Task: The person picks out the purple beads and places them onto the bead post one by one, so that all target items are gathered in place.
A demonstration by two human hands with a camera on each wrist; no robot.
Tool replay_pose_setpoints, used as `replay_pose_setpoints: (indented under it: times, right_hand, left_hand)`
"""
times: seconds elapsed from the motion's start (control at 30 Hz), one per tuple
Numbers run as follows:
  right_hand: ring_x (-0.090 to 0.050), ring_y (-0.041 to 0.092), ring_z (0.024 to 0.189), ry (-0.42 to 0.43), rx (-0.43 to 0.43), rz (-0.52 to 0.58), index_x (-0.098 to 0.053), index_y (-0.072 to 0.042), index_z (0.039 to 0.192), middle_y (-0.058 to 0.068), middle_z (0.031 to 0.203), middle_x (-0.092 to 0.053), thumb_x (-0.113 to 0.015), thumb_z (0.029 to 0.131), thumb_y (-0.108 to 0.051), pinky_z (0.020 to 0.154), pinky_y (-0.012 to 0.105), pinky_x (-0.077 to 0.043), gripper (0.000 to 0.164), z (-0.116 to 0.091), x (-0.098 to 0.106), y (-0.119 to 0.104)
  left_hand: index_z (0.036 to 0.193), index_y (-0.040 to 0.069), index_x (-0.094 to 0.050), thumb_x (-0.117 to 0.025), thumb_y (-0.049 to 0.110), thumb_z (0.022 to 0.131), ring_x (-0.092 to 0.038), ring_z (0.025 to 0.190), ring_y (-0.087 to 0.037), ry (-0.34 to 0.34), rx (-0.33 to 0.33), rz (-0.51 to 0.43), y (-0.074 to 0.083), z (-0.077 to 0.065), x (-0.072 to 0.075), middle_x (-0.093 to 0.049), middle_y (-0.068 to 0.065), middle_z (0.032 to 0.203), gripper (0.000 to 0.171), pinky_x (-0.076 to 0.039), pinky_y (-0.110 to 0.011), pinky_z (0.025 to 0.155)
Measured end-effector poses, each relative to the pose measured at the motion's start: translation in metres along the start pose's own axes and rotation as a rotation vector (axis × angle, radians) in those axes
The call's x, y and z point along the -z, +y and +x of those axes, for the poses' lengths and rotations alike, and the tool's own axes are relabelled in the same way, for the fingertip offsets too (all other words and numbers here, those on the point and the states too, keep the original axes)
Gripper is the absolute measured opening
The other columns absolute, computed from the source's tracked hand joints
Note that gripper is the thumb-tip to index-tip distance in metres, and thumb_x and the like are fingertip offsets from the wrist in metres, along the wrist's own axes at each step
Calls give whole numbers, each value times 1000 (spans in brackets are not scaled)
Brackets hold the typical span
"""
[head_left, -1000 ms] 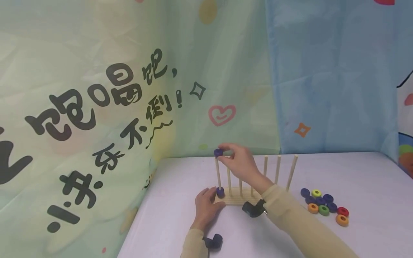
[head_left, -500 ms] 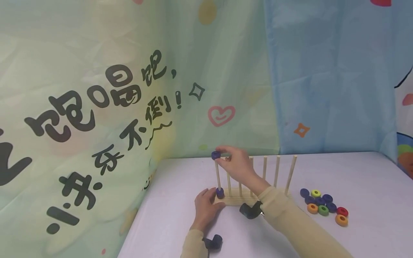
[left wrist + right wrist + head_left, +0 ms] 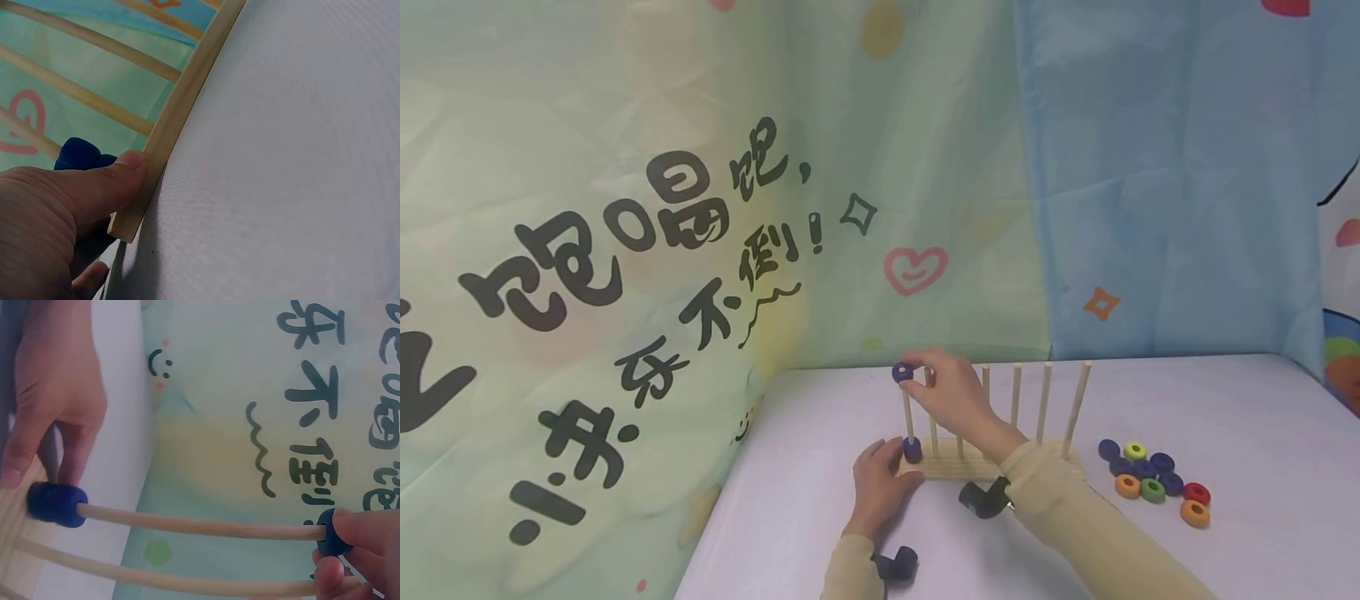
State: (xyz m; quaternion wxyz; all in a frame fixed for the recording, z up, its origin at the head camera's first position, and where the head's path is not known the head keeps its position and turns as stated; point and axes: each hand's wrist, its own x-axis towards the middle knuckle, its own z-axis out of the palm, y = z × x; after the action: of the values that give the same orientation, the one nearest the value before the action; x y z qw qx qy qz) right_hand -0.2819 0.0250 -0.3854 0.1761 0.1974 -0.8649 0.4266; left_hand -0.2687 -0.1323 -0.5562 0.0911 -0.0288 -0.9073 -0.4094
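My right hand (image 3: pixel 951 392) pinches a dark blue ring (image 3: pixel 333 532) between thumb and fingertips at the top of the leftmost peg (image 3: pixel 206 524). The peg's tip shows in the ring's hole in the head view. A short stack of blue rings (image 3: pixel 56 503) sits at the foot of that same peg. My left hand (image 3: pixel 877 483) grips the left end of the wooden base (image 3: pixel 172 119), its thumb on the front edge in the left wrist view. Several more bare pegs rise from the base, partly hidden behind the right hand and sleeve.
To the right of the rack, loose rings lie in a group on the white table (image 3: pixel 1255 433): several blue, a yellow ring (image 3: pixel 1135 451), a green ring (image 3: pixel 1153 489), a red ring (image 3: pixel 1197 493) and two orange. Printed curtains (image 3: pixel 910 167) hang behind and to the left.
The right hand has lowered slightly with the blue ring, which has tilted so its hole shows around the peg tip. The left hand stays on the base.
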Motion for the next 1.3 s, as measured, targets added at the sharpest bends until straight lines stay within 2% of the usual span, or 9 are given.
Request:
replay_pose_setpoints:
  times: [0.3,0.43,0.6,0.9,1.1,1.3]
  right_hand:
    - [-50,8,61,-7,11,-50,-71,-12,114,-2,94,-68,-76,84,-21,52,25,-43,32,-3,-3,3]
    - [-51,8,63,8,11,-36,-71,-12,113,-2,99,-70,-75,85,-25,54,25,-44,32,-4,-3,2]
    - [-53,8,65,24,10,-9,-70,-12,113,1,107,-71,-74,86,-24,57,25,-46,30,-6,-2,2]
    - [-59,9,67,91,21,119,-70,-12,113,-1,107,-70,-72,87,-19,53,25,-50,27,-12,5,0]
    - [-58,10,67,62,-20,154,-70,-14,112,-2,97,-71,-70,90,-23,55,25,-49,24,-19,10,-1]
    - [-58,10,65,33,-54,154,-71,-15,111,-1,95,-71,-69,91,-24,52,24,-47,22,-31,9,10]
  left_hand:
    - [126,16,-66,-82,26,74,-45,131,-35,2,-28,13,-3,2,0,-65,-4,127,56,-28,-61,110]
    - [126,17,-66,-82,25,74,-45,131,-35,5,-30,8,-5,2,0,-65,-4,127,56,-27,-60,110]
    - [126,18,-66,-83,25,73,-46,130,-35,3,-40,9,-6,2,-1,-66,-4,127,57,-28,-60,110]
    - [127,19,-65,-83,28,73,-45,131,-36,-14,-58,14,-5,3,0,-66,-4,127,57,-26,-61,110]
    - [127,19,-65,-82,30,74,-43,132,-37,-18,-59,19,-3,1,2,-65,-5,128,56,-25,-63,110]
    - [126,18,-65,-82,29,74,-44,131,-37,-11,-63,20,-4,2,2,-65,-6,128,56,-26,-62,110]
